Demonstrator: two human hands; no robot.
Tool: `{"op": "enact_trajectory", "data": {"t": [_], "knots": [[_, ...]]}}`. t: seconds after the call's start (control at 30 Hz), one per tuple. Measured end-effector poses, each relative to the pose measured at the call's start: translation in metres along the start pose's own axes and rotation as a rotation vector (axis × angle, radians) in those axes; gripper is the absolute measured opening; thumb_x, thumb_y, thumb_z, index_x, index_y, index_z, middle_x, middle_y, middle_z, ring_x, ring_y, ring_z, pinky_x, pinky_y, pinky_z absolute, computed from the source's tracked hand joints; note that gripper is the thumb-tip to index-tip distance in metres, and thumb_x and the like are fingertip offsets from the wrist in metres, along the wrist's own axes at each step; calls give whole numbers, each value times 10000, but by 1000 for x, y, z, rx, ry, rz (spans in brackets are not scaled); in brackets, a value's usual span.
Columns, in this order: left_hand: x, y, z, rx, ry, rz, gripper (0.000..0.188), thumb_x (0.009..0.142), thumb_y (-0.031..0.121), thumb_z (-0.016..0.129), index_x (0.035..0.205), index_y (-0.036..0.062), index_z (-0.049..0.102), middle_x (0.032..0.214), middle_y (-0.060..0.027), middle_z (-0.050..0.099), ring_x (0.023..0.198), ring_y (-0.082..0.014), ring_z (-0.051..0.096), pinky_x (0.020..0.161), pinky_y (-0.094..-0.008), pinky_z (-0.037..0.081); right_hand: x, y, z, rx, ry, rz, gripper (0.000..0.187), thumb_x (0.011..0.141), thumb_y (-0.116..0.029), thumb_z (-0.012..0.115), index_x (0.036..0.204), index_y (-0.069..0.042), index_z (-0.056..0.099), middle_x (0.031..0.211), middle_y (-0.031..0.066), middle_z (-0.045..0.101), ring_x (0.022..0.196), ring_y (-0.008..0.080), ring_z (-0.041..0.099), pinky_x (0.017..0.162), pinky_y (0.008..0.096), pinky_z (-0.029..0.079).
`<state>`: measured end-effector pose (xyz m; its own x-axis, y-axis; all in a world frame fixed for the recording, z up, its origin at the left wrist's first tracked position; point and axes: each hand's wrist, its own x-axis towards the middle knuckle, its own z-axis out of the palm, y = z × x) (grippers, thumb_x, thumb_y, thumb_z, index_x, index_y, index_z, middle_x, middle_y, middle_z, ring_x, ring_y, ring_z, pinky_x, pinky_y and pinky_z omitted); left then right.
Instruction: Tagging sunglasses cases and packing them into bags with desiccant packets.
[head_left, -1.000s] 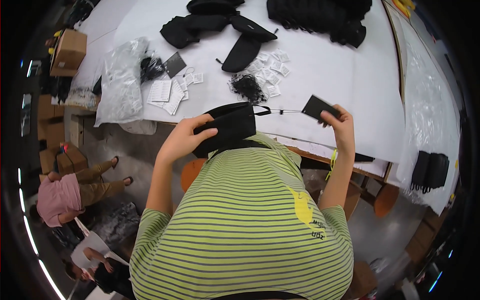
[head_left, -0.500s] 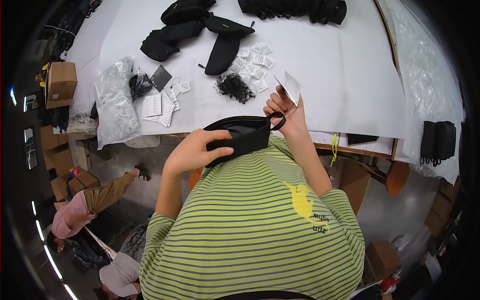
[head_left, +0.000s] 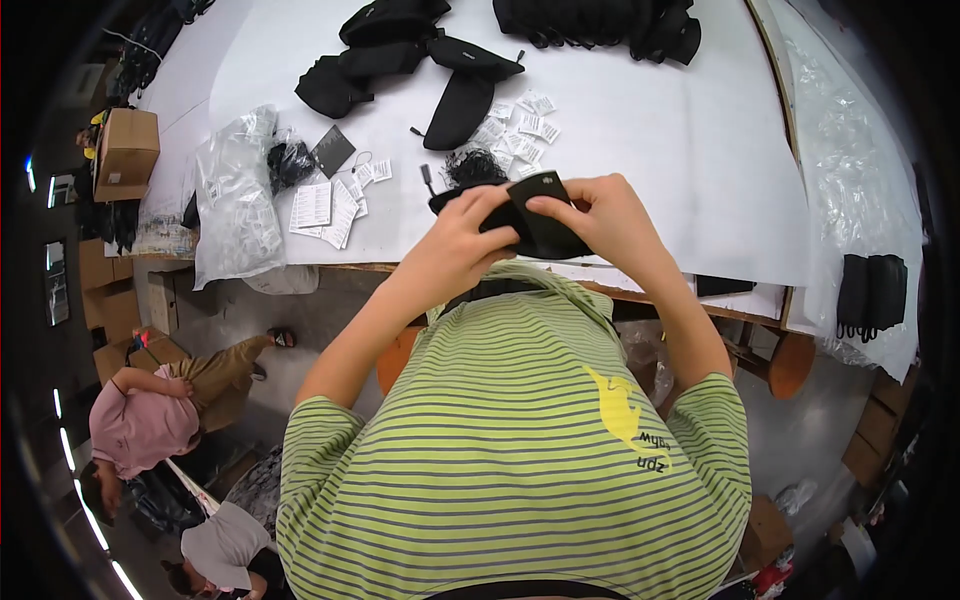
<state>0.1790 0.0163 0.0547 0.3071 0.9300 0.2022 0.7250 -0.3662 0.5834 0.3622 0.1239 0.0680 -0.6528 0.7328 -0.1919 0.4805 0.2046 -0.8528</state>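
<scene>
Above the table's front edge I hold a black zip pouch between both hands. My left hand is closed on the pouch's left part, where a zipper pull sticks up. My right hand pinches a black card hang tag with its thumb, right over the pouch's face. How the fingers grip behind the tag is hidden. Just beyond the pouch lie a tangle of black tag strings and several small white labels.
Black pouches lie further back, with a dark row of them at the far edge. Left are a clear plastic bag, another black hang tag and white label cards. Two people are at the lower left; one wears a pink top.
My right hand has brought the hang tag down and left onto the pouch. Both hands and the pouch have moved further over the table, and the pouch has been turned.
</scene>
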Motion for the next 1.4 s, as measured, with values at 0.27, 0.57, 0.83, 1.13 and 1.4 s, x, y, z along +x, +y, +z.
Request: {"op": "enact_trajectory", "data": {"t": [0.27,0.57,0.83,1.13,1.4], "knots": [[13,-10,7,-56,-18,129,182,667,99,717,813,64,616,1415,-170,292,1215,-366,397,955,-421,400,-12,16,8,-4,99,66,199,799,-230,677,833,-36,699,476,59,499,435,76,434,434,264,351],[36,-51,17,-268,-400,-119,205,743,206,686,891,71,642,796,-63,620,864,-215,565,976,-374,340,-8,35,4,-92,-220,203,369,756,-427,675,852,-71,672,566,89,568,500,227,543,513,314,416],[111,-164,104,-231,117,-325,215,763,165,658,962,82,651,956,-38,633,881,-234,579,782,-328,441,-6,39,9,-244,-266,91,359,777,-418,639,785,-63,690,594,132,591,556,316,561,552,369,453],[118,-183,108,48,280,-230,126,778,158,646,867,73,674,823,-41,618,818,-195,570,757,-306,444,-21,43,16,-363,-88,-157,247,792,-309,640,812,-68,689,668,81,568,584,281,565,539,368,450],[75,-48,-25,-467,65,-107,140,742,78,708,857,28,644,913,-62,624,904,-157,572,802,-272,438,-19,23,2,-628,11,-252,186,776,-245,650,864,-88,695,662,48,524,505,235,540,471,340,418]]}}
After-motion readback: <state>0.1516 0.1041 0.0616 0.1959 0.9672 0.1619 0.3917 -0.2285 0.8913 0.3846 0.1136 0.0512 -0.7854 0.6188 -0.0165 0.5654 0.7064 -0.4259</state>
